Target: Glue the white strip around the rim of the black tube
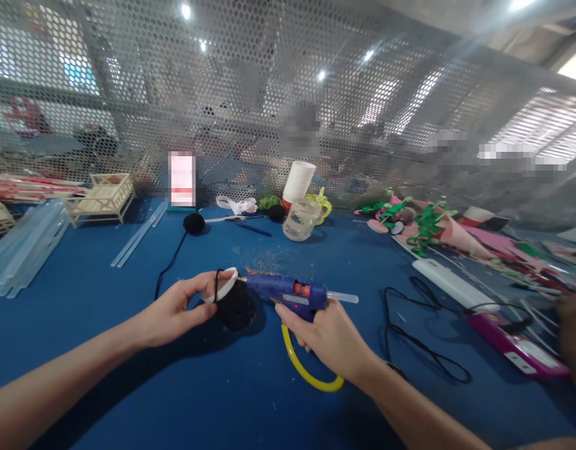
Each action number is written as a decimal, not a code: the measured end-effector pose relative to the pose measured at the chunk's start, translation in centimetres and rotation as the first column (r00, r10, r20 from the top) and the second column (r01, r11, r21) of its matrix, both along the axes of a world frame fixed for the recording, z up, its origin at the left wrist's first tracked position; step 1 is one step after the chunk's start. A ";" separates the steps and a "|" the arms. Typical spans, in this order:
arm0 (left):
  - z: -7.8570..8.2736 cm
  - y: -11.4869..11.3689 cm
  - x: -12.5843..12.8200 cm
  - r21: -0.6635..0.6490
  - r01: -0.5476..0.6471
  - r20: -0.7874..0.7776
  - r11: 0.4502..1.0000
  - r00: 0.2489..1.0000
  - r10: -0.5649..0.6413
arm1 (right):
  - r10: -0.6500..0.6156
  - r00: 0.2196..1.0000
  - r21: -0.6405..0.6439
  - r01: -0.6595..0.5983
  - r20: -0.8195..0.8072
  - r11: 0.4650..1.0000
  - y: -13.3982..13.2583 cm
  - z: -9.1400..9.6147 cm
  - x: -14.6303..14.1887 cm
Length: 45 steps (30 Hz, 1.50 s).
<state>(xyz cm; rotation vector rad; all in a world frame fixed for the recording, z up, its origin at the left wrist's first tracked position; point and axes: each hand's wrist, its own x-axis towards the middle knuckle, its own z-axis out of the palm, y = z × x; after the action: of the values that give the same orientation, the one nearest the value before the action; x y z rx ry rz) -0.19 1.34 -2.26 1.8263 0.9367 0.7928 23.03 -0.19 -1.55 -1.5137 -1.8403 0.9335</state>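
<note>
My left hand (178, 309) pinches the white rim of a small cup (236, 307) wrapped in black yarn, tilted over the blue table. A strand of black yarn (172, 265) leads back from it to a black yarn ball (193, 223). My right hand (328, 334) is closed around a blue hot glue gun (278, 289). Its metal nozzle touches or nearly touches the cup's white rim. A clear glue stick (343, 297) pokes out of the gun's back end. Below the gun curves a yellow tube-like loop (307, 373); what it joins to is partly hidden.
Clear glue sticks (28, 247) and a small wooden bed frame (103, 197) lie left. Behind are a lit phone (182, 179), a glass jar (300, 220) and stacked paper cups (298, 181). At right lie a black cord (426, 350), a purple power strip (517, 347) and craft flowers (428, 228).
</note>
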 end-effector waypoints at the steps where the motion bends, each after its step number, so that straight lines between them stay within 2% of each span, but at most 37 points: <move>1: 0.0 0.0 0.0 -0.003 0.000 -0.001 1.000 1.000 0.000 | -0.002 1.000 0.001 0.002 -0.004 1.000 0.0 0.0 0.0; 10: -0.1 0.1 -0.1 0.000 0.003 0.001 1.000 1.000 -0.003 | 0.009 1.000 0.019 -0.009 0.021 1.000 -0.2 0.2 -0.1; 17: -0.1 0.1 -0.1 0.005 0.011 0.010 1.000 1.000 -0.011 | -0.017 0.997 0.135 0.007 0.070 0.991 -0.5 -1.0 0.1; 24: -0.1 0.0 0.0 -0.003 -0.004 0.013 1.000 1.000 0.004 | 0.196 0.979 0.289 -0.205 0.062 0.935 -0.6 -1.8 0.8; 28: 0.0 0.0 0.1 0.008 -0.004 -0.002 1.000 1.000 0.004 | 0.199 0.979 0.273 -0.204 0.044 0.940 -1.2 -1.2 -0.3; 32: 0.0 0.0 0.1 0.018 -0.003 -0.014 1.000 1.000 0.003 | 0.139 0.990 0.199 -0.133 -0.018 0.971 -1.3 -0.1 -1.1; 39: -0.3 0.1 -0.1 0.032 0.017 0.001 0.999 1.000 -0.017 | 0.014 1.000 0.064 -0.014 -0.008 0.998 -0.3 -0.5 0.2; 45: -0.4 0.1 -0.2 0.029 0.012 -0.021 1.000 1.000 -0.012 | 0.008 1.000 0.000 -0.008 -0.006 1.000 0.2 0.2 -0.1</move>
<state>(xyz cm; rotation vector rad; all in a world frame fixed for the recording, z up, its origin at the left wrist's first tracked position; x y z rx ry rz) -0.38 1.44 -2.63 1.8666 0.9311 0.7847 22.93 0.02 -1.34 -1.5027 -1.8436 0.9404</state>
